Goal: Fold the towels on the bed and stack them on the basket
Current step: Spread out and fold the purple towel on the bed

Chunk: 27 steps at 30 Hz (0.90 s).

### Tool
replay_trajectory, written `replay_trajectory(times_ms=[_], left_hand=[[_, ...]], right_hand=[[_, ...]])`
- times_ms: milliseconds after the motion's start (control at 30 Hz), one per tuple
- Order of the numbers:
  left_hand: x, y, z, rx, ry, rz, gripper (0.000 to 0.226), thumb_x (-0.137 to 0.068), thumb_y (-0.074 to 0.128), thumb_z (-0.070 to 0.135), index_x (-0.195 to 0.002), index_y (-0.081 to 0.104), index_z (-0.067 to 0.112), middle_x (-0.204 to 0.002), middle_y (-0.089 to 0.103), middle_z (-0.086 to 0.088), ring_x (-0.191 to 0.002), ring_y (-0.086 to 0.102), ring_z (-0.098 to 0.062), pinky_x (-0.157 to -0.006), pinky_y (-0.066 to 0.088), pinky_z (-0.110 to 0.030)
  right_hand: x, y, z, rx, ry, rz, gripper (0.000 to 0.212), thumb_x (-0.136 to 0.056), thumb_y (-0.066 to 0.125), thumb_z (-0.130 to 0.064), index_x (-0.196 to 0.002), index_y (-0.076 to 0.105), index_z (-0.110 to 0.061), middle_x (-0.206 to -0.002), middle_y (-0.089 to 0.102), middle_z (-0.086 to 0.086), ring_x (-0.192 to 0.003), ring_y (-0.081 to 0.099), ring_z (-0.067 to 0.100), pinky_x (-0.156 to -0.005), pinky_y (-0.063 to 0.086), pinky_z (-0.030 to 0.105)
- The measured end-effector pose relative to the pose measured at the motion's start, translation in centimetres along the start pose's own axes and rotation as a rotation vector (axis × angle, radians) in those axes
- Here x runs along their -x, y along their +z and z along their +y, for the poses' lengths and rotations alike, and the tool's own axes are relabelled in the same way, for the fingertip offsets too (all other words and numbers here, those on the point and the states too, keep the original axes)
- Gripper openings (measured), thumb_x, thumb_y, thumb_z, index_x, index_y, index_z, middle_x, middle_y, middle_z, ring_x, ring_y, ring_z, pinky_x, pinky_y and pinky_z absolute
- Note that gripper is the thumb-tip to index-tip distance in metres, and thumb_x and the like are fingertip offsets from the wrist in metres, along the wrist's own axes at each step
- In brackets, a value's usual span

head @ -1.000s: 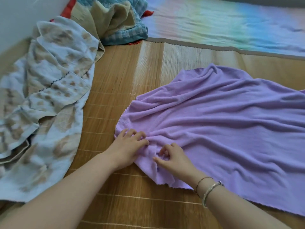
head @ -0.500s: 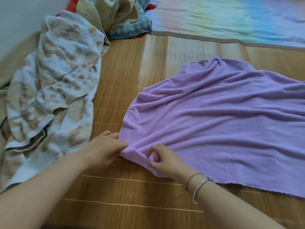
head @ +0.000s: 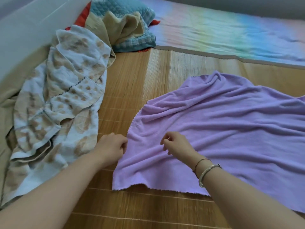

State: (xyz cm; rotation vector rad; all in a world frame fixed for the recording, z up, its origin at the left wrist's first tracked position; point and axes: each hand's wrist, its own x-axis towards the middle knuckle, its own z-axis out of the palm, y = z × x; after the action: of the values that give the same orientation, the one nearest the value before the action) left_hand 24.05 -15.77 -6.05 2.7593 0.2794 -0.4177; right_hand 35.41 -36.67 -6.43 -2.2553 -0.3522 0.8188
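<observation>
Since half a second ago the lilac towel's point(head: 222, 129) near corner has been drawn out flatter on the bamboo mat point(head: 132, 209). The left hand point(head: 112, 146) pinches its left edge; the right hand point(head: 176, 144) is curled above it, grip unclear. Farther left lies a crumpled blue-and-tan patterned towel point(head: 62, 100).

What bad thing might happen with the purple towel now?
The purple towel is full of wrinkles, so folding it now may give a lumpy fold. The left hand grips only its edge, and the right hand seems to hold nothing, so it may slide on the smooth bamboo mat.
</observation>
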Motion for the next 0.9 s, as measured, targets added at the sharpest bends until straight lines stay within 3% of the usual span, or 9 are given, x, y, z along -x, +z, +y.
replay_trajectory(times_ms=[167,400,567,767,900], left_hand=[[-4.5,-1.9,3.3,0.083,-0.051,0.035,0.019,-0.085,0.045,0.016,-0.086,0.063,0.023,-0.091,0.066,0.003,-0.093,0.056,-0.022,-0.080,0.045,-0.036],[-15.4,-4.1,6.8,0.367,-0.194,0.084,0.015,-0.085,0.050,0.019,-0.097,0.060,0.021,-0.099,0.064,0.000,-0.096,0.059,-0.025,-0.087,0.048,-0.041],[-24.4,-4.3,8.6,0.568,-0.325,0.115,0.018,-0.092,0.054,0.019,-0.108,0.057,0.011,-0.105,0.062,-0.003,-0.098,0.059,-0.022,-0.088,0.045,-0.032],[-30.6,-2.9,11.3,0.622,-0.333,0.102,0.013,-0.092,0.051,0.014,-0.097,0.063,0.015,-0.089,0.061,0.003,-0.086,0.056,-0.017,-0.073,0.038,-0.023],[-32.3,-2.6,12.4,0.652,-0.253,-0.031,0.010,-0.086,0.058,0.016,-0.083,0.067,0.020,-0.071,0.066,0.008,-0.069,0.061,-0.010,-0.065,0.043,-0.023]], right_hand=[[-3.6,-4.3,-0.3,0.082,-0.060,0.095,0.018,-0.079,0.045,-0.017,-0.077,0.063,-0.014,-0.069,0.069,-0.002,-0.073,0.064,0.023,-0.072,0.055,0.039],[-13.7,-11.6,-0.5,0.271,-0.223,0.309,0.021,-0.086,0.046,-0.008,-0.089,0.067,-0.006,-0.095,0.066,0.012,-0.095,0.059,0.030,-0.084,0.046,0.040],[-21.9,-16.0,-0.7,0.388,-0.296,0.296,0.031,-0.085,0.042,-0.001,-0.105,0.064,-0.010,-0.111,0.059,0.012,-0.106,0.051,0.031,-0.088,0.043,0.041],[-28.4,-19.3,0.9,0.605,-0.253,0.102,0.042,-0.092,0.044,-0.013,-0.134,0.046,-0.014,-0.132,0.049,0.011,-0.122,0.047,0.032,-0.096,0.042,0.042],[-30.0,-20.3,1.3,0.627,-0.132,0.132,0.045,-0.092,0.052,-0.043,-0.117,0.046,-0.006,-0.114,0.056,0.015,-0.108,0.053,0.034,-0.086,0.040,0.039]])
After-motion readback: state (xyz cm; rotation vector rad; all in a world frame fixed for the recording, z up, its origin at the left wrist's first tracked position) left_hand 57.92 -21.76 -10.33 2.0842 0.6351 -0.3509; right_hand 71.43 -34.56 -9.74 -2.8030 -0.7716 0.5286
